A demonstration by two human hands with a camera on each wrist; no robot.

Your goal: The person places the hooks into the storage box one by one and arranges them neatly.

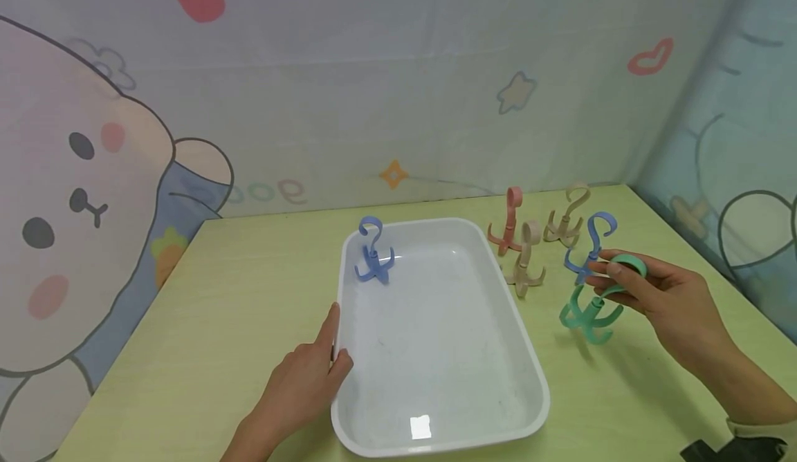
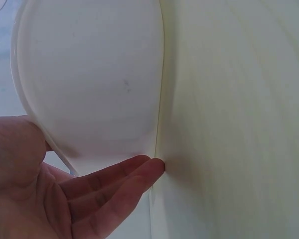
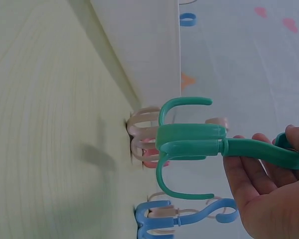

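My right hand (image 1: pixel 675 303) holds a green multi-prong hanging hook (image 1: pixel 588 317) by its curved top, prongs hanging down. In the right wrist view that green hook (image 3: pixel 189 142) shows clear of the table, fingers round its curved end. At the left side of a white tray (image 1: pixel 436 351), my left hand (image 1: pixel 305 379) holds the edge, thumb over the rim. Its fingertips (image 2: pixel 152 169) lie low along the outer wall in the left wrist view. Inside the tray, near the far left corner, stands a blue hook (image 1: pixel 376 265).
Right of the tray, on the yellow-green table (image 1: pixel 249 296), stand a pink hook (image 1: pixel 509 230), a beige hook (image 1: pixel 526 268), another beige hook (image 1: pixel 565 223) and a second blue hook (image 1: pixel 598 237) close behind my right hand. A printed cloth backdrop (image 1: pixel 349 88) rises behind the table.
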